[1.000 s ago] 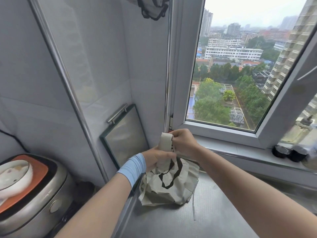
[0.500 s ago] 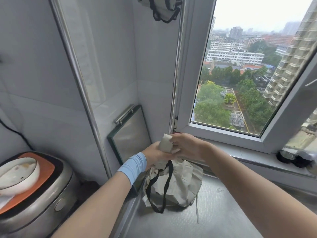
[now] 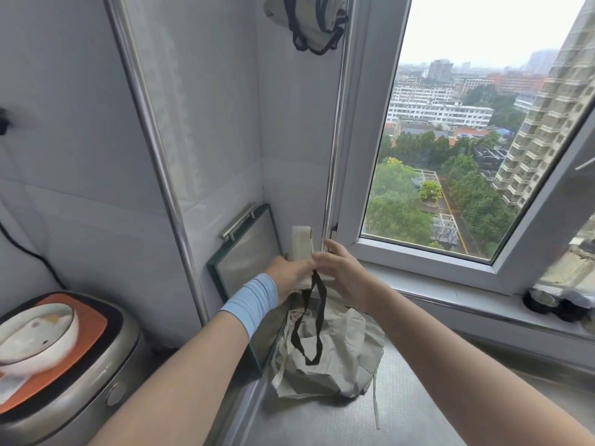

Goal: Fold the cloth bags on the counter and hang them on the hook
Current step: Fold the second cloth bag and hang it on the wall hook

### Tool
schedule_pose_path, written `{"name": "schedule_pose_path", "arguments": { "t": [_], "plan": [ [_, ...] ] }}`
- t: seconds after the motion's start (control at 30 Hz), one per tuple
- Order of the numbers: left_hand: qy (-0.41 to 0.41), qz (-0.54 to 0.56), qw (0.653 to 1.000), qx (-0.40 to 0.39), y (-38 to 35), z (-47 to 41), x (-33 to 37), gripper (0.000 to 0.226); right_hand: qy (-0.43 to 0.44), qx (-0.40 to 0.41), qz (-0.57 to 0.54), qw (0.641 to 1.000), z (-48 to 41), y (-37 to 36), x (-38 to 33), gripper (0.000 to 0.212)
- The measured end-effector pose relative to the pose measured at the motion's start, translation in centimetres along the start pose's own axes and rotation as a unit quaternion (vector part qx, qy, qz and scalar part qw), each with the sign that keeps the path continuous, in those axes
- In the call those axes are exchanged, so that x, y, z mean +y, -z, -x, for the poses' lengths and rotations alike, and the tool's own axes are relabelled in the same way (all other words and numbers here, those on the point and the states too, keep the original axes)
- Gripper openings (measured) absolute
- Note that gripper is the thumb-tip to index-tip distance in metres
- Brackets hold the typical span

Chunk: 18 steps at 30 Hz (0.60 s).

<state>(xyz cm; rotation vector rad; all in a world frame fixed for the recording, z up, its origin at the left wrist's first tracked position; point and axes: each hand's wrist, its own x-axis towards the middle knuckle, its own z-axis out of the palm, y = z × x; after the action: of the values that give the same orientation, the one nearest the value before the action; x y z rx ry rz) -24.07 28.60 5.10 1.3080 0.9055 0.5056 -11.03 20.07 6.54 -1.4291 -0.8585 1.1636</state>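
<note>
the person stands at the corner beside the window. the left hand [image 3: 291, 278], with a light blue wristband [image 3: 249, 300], is clenched around a folded beige cloth bag [image 3: 301, 243]. this bag stands upright out of the fist, above the worktop and close to the wall corner. a black strap loop [image 3: 310, 326] hangs down from it, in front of a crumpled beige cloth bag [image 3: 335, 358] which lies on the grey metal worktop [image 3: 322, 423] just under the hands. the right hand [image 3: 343, 273] is just beside the left one. its fingers [image 3: 322, 257] reach to the folded bag and the thumb points up. it is blurred there, so i cannot tell if they grasp the bag or only touch it. high on the white tiled wall hangs another beige cloth bag with black straps [image 3: 310, 22]; the hook is hidden behind it. a glass board with dark green frame and metal handle [image 3: 244, 252] leans on the wall behind the left hand. at the far left stands a silver rice cooker [image 3: 74, 375] with a white bowl [image 3: 35, 336] on its orange lid.
</note>
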Motion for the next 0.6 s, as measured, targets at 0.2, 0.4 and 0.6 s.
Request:
{"name": "schedule_pose_path", "arguments": {
  "t": [0.2, 0.4, 0.6],
  "plan": [
    [0.039, 0.215, 0.975, -0.03, -0.2, -0.5, 1.5, 0.054, 0.002, 0.001, 0.077, 0.997, 0.4, -0.8, 1.5, 0.091],
    [0.062, 0.219, 0.973, -0.038, 0.9, -0.9, 2.0, 0.028, 0.065, 0.042, 0.082, 0.994, 0.1, 1.6, 0.4, 0.012],
    [0.011, 0.237, 0.961, -0.143, 2.2, -0.4, 2.1, 0.038, -0.038, -0.035, 0.104, 0.993, -0.3, 5.6, 0.6, 0.025]
  ]
}}
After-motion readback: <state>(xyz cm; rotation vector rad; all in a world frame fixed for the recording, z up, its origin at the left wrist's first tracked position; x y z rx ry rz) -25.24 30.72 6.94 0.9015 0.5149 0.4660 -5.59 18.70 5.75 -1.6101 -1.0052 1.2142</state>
